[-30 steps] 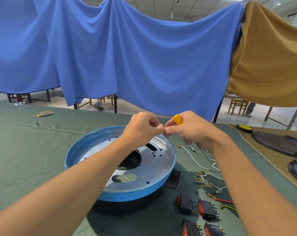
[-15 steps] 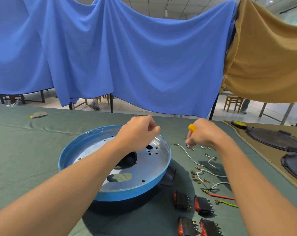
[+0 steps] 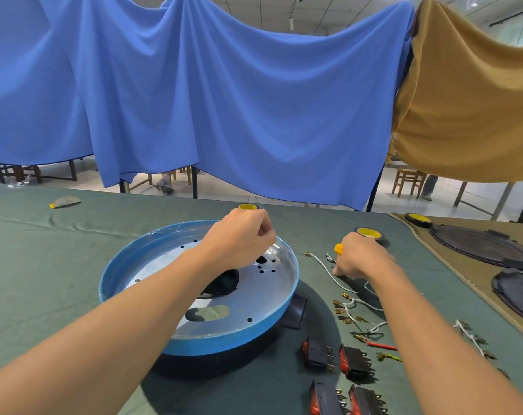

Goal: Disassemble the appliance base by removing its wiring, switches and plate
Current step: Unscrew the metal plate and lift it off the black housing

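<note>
Switches (image 3: 356, 361) lie front-right of the base (image 3: 194, 345), wires (image 3: 329, 272) behind them

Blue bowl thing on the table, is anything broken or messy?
Nothing looks broken. The blue base has a pale scuffed patch on its far rim, and loose wires lie tangled by the switches to its right.

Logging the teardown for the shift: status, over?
Left hand curled over base, contents unclear. Right hand grips yellow tool by wires. Four switches out on cloth. Nothing blocking.
</note>
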The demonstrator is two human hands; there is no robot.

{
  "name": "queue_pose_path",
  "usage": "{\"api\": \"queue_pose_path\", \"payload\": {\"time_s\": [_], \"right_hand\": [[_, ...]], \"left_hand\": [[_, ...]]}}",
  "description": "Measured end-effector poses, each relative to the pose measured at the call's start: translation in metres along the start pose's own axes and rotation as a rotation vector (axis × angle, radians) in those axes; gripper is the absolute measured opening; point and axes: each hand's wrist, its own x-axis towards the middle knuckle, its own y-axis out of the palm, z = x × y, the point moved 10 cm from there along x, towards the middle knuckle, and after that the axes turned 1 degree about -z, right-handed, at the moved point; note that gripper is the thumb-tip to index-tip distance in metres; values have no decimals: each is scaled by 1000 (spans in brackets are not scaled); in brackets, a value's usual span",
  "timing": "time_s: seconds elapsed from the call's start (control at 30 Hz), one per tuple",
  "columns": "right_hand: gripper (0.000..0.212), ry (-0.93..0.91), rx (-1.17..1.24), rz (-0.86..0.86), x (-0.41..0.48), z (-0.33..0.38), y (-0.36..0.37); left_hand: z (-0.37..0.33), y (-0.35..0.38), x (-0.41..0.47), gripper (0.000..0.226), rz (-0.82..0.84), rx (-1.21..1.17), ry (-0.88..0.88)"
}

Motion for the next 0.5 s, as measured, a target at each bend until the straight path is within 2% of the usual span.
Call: {"api": "queue_pose_path", "payload": {"time_s": [0.13, 0.23, 0.33, 0.43, 0.5], "right_hand": [[35, -36, 28, 44, 0, 4, -3], [31, -91, 146, 12, -5, 15, -21], [22, -159, 444, 58, -15, 33, -36], [3, -262, 745, 105, -32, 54, -55], [11, -380, 938, 89, -46, 72, -73]], "left_hand": [[-2, 4, -3, 18, 86, 90, -22], [-6, 21, -10, 29, 324, 256, 13], [-10, 23, -23, 43, 495, 370, 22], [-11, 16, -36, 54, 516, 407, 8], [-5, 17, -49, 61, 551, 375, -43]]}}
